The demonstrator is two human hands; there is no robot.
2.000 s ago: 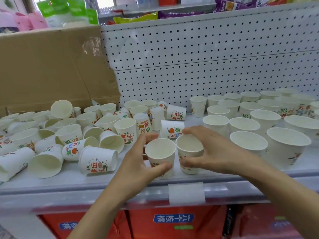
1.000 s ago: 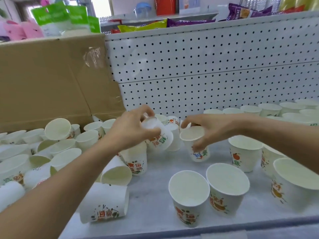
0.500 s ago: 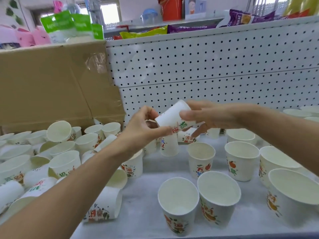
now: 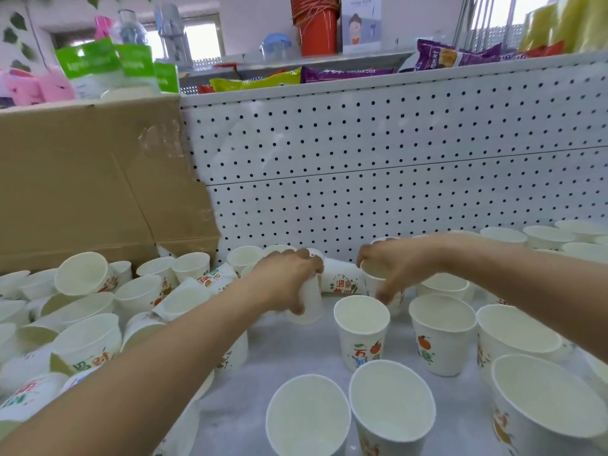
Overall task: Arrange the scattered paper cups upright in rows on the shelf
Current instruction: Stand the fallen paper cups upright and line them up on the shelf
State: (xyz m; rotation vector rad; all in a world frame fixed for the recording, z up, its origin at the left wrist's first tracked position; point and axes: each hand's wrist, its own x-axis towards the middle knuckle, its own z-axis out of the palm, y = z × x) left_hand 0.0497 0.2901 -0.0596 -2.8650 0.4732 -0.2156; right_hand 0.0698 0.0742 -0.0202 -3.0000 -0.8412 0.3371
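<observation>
Head view: down at the pale grey shelf (image 4: 289, 350) now, not mid-air as 0.5 s ago. Curls left hand (image 4: 289, 274) fingers (image 4: 296, 305) round a white paper cup (image 4: 309, 311); pinches with right hand (image 4: 394, 261) the rim of an upright printed paper cup (image 4: 370, 286). Likely extends the rows.

White paper cups (image 4: 362, 327) printed with red, orange and green lettering and small orange fruit, on a pale grey shelf (image 4: 296, 350) before a white pegboard (image 4: 394, 153) dotted with dark holes. Left of the pegboard, a plain brown cardboard box (image 4: 82, 185) with glossy clear tape (image 4: 158, 139). Above the pegboard, purple bags (image 4: 441, 57), a yellow bag (image 4: 256, 82), green-and-white packets (image 4: 88, 60), a red bucket (image 4: 317, 28).
</observation>
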